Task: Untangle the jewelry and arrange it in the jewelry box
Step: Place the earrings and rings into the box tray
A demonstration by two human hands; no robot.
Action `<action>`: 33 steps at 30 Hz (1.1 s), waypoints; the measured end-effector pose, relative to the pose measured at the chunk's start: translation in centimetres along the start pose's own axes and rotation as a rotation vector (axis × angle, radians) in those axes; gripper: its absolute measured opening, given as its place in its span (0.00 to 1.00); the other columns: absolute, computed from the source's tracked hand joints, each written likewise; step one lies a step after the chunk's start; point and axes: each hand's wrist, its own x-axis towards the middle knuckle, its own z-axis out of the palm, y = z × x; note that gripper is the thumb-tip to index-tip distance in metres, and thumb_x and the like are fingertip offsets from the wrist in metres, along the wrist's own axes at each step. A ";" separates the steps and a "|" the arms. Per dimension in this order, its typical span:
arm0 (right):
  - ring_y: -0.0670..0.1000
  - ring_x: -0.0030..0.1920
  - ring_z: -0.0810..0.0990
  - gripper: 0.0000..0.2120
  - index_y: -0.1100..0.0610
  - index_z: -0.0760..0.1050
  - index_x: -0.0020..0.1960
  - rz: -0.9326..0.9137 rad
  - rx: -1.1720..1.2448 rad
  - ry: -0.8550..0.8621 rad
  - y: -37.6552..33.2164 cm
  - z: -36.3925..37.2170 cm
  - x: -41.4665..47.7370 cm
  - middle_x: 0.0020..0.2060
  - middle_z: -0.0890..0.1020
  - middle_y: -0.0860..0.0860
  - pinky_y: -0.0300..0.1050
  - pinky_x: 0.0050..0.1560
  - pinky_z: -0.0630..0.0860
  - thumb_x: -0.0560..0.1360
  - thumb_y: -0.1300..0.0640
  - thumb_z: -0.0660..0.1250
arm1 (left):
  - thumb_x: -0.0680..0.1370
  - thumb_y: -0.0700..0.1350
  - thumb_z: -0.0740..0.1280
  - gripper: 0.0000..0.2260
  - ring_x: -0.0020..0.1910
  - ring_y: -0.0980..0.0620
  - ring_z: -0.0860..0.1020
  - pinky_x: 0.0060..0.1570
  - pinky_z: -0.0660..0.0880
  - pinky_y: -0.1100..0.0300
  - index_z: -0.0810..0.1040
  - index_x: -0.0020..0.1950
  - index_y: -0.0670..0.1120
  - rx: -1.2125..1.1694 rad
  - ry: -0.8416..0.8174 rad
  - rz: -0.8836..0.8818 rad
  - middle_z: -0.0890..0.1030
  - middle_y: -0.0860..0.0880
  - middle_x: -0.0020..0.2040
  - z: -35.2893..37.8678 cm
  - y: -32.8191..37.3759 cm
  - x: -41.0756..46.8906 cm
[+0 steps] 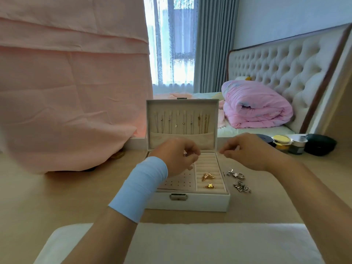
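Observation:
A white jewelry box [190,203] stands open on the table, its lid upright with several necklaces [182,121] hanging inside. Two gold rings [208,180] sit in the ring rolls on the right side of the tray. My left hand [176,156], with a light blue wristband, hovers over the tray's left part and pinches a small silver piece at its fingertips. My right hand [247,151] hangs above the box's right edge with fingers curled; whether it holds anything is unclear. A heap of silver jewelry [239,181] lies on the table right of the box.
A pink cloth [72,88] drapes over something at the left. Small jars and a dark case [297,143] stand at the table's right back. A bed with a pink duvet [255,105] lies beyond. A white cushion [190,242] sits at the near edge.

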 end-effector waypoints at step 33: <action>0.45 0.38 0.82 0.04 0.51 0.86 0.46 0.196 0.296 0.007 8.0 2.1 0.6 0.41 0.87 0.46 0.41 0.43 0.81 0.75 0.56 0.72 | 0.74 0.48 0.72 0.03 0.47 0.54 0.79 0.54 0.79 0.53 0.80 0.45 0.56 0.157 -0.032 -0.074 0.81 0.57 0.46 7.6 6.3 8.9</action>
